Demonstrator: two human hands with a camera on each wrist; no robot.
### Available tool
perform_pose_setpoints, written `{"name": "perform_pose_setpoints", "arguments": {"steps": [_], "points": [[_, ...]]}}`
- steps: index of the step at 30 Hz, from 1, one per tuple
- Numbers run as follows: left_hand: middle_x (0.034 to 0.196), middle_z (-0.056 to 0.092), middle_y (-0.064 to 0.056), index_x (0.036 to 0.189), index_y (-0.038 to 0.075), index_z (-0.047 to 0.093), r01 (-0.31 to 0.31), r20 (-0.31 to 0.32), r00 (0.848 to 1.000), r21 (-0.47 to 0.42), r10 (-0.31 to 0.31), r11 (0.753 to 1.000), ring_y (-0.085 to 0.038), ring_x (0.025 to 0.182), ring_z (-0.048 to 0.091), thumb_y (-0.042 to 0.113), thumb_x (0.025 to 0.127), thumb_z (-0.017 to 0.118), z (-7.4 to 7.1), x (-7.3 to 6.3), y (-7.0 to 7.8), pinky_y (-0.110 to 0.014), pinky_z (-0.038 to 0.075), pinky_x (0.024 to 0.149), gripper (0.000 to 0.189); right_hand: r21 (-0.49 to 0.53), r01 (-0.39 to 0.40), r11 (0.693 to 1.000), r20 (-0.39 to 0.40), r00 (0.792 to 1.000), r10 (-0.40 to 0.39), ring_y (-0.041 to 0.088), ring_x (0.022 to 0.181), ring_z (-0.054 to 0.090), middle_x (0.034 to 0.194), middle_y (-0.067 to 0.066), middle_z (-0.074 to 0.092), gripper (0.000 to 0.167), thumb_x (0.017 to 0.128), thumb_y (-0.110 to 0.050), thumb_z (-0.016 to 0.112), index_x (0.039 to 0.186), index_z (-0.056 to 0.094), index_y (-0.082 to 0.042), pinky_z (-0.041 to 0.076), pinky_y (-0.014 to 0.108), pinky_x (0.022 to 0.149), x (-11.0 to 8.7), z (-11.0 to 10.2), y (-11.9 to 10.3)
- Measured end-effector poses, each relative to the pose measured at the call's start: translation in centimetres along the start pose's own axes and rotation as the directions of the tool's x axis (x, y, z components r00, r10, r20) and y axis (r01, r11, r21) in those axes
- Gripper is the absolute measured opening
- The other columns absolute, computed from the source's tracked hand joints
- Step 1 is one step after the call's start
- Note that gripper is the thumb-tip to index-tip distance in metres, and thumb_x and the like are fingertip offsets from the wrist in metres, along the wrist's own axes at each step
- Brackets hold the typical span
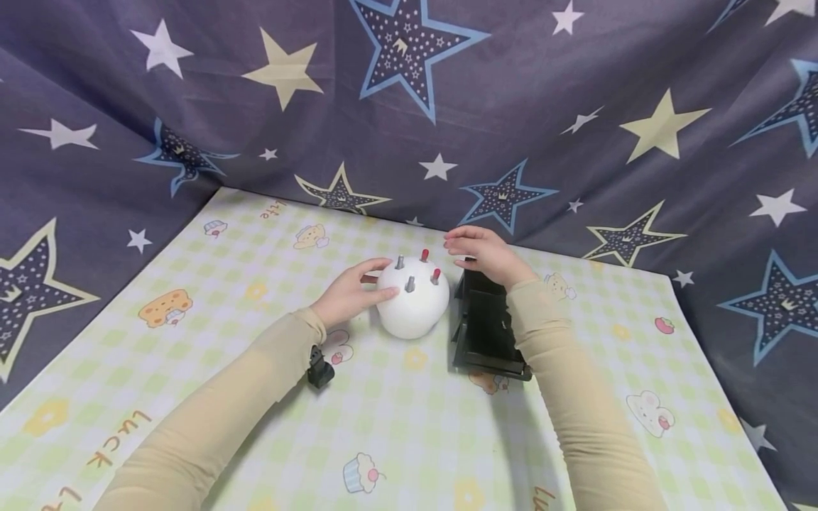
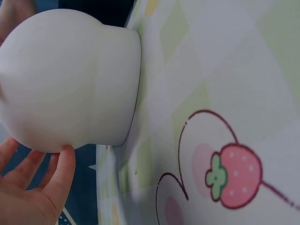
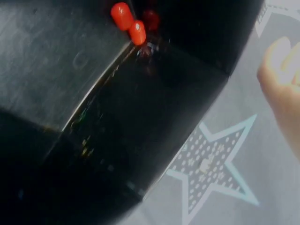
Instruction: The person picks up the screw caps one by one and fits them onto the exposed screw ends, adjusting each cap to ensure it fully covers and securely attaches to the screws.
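The left hand [image 1: 348, 292] holds the white ball [image 1: 412, 312] at its left side, thumb in front and fingers set apart around it; the ball stands upright on the checked table [image 1: 287, 440], just left of the black tray [image 1: 491, 364]. Two grey pegs [image 1: 410, 284] and two red pegs [image 1: 436, 277] stand up from its top. The right hand [image 1: 488, 255] is over the tray's far end, fingers loosely bent toward the ball, with a gap above the thumb and nothing visible in its grip. Red pieces [image 3: 122, 16] lie in the tray; a dimmer red spot beside them may be only a reflection.
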State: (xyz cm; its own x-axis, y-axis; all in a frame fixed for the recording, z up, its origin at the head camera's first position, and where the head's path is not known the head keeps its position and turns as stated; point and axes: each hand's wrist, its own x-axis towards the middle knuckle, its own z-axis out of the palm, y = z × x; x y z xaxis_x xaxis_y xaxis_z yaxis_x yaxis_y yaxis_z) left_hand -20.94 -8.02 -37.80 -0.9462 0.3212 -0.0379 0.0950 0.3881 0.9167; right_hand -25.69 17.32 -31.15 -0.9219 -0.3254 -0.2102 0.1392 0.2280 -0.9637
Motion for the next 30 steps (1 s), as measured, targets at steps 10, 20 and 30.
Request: {"name": "perform_pose_setpoints", "arguments": {"steps": [10, 20, 30], "points": [[0.147, 0.042, -0.008, 0.143, 0.013, 0.041, -0.003, 0.0, 1.0, 0.001, 0.003, 1.0, -0.033, 0.126, 0.047, 0.026, 0.088, 0.068, 0.1, 0.1, 0.1, -0.045, 0.043, 0.104, 0.063, -0.111, -0.154, 0.982, 0.122, 0.978, 0.167, 0.014, 0.089, 0.06, 0.089, -0.003, 0.063, 0.031, 0.099, -0.017, 0.045, 0.123, 0.047, 0.003, 0.049, 0.037, 0.09, -1.8, -3.6, -0.1], [0.147, 0.041, -0.007, 0.144, 0.015, 0.04, 0.008, 0.003, 1.0, -0.007, -0.008, 1.0, -0.033, 0.127, 0.047, 0.028, 0.087, 0.069, 0.0, 0.0, 0.0, -0.046, 0.042, 0.105, 0.065, -0.29, -0.371, 0.882, 0.091, 0.907, 0.411, 0.034, 0.116, 0.047, 0.117, 0.016, 0.055, 0.036, 0.098, -0.02, 0.046, 0.127, 0.045, 0.001, 0.05, 0.041, 0.089, -2.2, -4.1, 0.6], [0.147, 0.041, -0.008, 0.143, 0.014, 0.04, 0.005, 0.008, 1.0, -0.015, -0.005, 1.0, -0.033, 0.127, 0.047, 0.027, 0.087, 0.069, 0.0, -0.1, -0.1, -0.046, 0.043, 0.104, 0.064, -0.33, -0.463, 0.822, -0.037, 0.877, 0.479, 0.035, 0.12, 0.049, 0.128, 0.021, 0.051, 0.04, 0.094, -0.019, 0.051, 0.13, 0.047, -0.002, 0.049, 0.046, 0.097, -1.8, -3.3, 1.0]]}}
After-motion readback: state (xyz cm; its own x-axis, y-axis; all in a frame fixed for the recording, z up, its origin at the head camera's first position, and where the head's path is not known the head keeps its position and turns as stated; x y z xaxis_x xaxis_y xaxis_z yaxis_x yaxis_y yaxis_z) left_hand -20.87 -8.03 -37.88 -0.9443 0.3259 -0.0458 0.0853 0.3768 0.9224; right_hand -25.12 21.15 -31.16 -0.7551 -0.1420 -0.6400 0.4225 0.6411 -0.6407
